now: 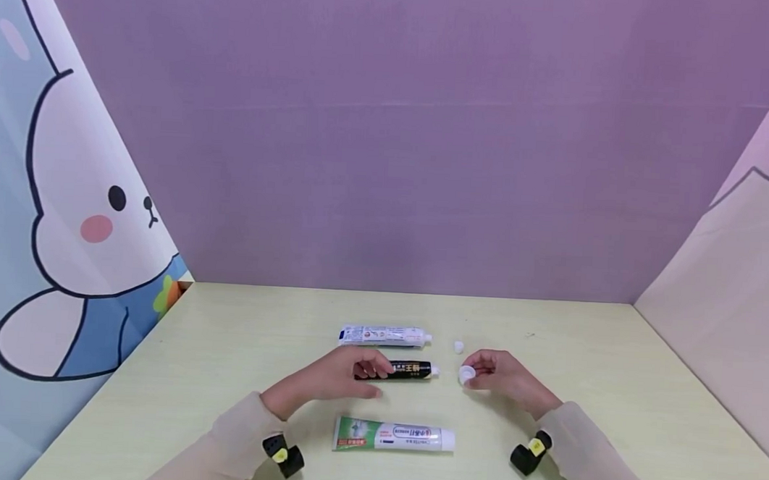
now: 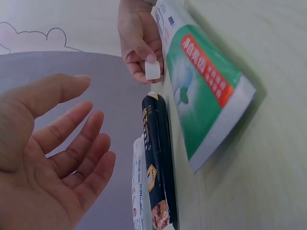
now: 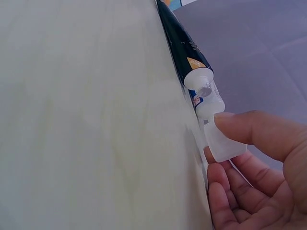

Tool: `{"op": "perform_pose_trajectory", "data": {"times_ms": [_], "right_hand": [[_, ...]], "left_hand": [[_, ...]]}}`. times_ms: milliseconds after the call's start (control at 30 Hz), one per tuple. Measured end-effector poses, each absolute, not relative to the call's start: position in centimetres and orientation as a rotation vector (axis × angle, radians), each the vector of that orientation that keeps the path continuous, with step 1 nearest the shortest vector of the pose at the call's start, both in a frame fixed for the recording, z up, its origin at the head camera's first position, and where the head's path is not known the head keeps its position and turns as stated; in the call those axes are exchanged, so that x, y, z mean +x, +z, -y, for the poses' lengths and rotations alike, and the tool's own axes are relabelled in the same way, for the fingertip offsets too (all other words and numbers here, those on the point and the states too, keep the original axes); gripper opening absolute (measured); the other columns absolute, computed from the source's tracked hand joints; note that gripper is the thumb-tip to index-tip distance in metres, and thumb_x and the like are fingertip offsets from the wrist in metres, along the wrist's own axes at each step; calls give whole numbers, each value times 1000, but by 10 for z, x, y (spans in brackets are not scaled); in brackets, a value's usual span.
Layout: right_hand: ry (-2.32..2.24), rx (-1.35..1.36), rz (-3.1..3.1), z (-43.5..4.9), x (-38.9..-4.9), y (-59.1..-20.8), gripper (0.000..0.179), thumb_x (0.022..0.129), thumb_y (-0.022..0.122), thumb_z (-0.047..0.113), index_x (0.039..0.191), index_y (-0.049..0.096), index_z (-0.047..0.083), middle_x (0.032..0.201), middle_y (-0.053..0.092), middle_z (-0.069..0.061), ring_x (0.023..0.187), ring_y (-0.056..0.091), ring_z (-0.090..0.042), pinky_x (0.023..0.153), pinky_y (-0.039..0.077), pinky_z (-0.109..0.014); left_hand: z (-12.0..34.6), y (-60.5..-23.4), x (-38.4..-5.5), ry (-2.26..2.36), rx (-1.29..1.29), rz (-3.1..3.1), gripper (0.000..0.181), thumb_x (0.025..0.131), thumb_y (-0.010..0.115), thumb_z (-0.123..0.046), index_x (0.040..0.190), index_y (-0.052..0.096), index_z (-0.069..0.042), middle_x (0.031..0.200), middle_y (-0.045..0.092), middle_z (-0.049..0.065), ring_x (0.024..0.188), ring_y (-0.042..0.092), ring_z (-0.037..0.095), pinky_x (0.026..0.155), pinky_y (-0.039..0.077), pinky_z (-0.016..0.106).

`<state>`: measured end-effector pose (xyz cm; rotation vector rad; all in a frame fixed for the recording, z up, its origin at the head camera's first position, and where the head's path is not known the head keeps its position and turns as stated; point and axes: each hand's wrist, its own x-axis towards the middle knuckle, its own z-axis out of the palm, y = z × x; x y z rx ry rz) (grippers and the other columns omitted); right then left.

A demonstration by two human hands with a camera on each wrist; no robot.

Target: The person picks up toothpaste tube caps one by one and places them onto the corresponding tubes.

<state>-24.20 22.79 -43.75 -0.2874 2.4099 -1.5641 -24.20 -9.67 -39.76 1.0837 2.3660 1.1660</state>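
Now my right fingers and thumb are clamped on a white cap, just beside the bare nozzle of the black tube but apart from it. To handle the cap well, I'd judge, I should pinch lightly at its sides, line its hollow up straight with the nozzle, and turn only once it sits square. My left fingers are bent and parted, holding nothing, near the tube's tail; gripping its body there, without squeezing, should stop it rolling.

Outward, I count three tubes lying on the desk: the black one, a blue-and-white tube behind it, and a green-and-white tube in front. Two caps are off: the one I pinch, and a smaller loose cap near the blue-and-white tube's mouth. The green-and-white tube appears capped.
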Motion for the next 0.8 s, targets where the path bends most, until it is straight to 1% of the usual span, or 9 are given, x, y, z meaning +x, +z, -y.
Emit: {"op": "perform_pose_trajectory", "data": {"times_ms": [167, 333, 467, 600, 800], "right_hand": [[-1587, -300, -2383, -230, -241, -439, 27, 80, 72, 6, 104, 60, -2, 96, 64, -6, 88, 58, -18, 80, 46, -30], [-1594, -309, -2382, -232, -242, -440, 28, 80, 72, 9, 104, 61, 0, 97, 65, -6, 90, 58, -19, 81, 46, -31], [-1589, -298, -2403, -231, -242, -439, 27, 81, 72, 9, 105, 61, 0, 98, 64, -6, 90, 57, -18, 81, 45, -31], [-1583, -315, -2423, -231, -242, -439, 27, 81, 71, 8, 105, 61, -1, 98, 64, -6, 91, 57, -18, 82, 45, -31], [-1587, -319, -2431, -232, -243, -439, 28, 81, 72, 9, 106, 61, 0, 98, 63, -5, 90, 56, -19, 81, 44, -31]], "left_hand": [[96, -396, -249, 1184, 1105, -2378, 29, 84, 70, -9, 111, 63, -1, 106, 64, 14, 99, 59, 32, 86, 48, 41], [98, -395, -255, 1234, 1135, -2377, 30, 84, 70, -10, 111, 62, 1, 104, 64, 17, 95, 59, 33, 84, 48, 43], [99, -397, -260, 1259, 1124, -2362, 31, 84, 69, -12, 111, 62, 2, 105, 63, 18, 96, 58, 32, 84, 49, 37], [98, -399, -264, 1274, 1071, -2366, 30, 84, 69, -8, 111, 63, 3, 104, 63, 18, 95, 58, 30, 82, 48, 31], [96, -399, -265, 1286, 1006, -2370, 28, 83, 68, -2, 110, 63, 4, 105, 63, 20, 96, 59, 32, 82, 48, 33]]}}
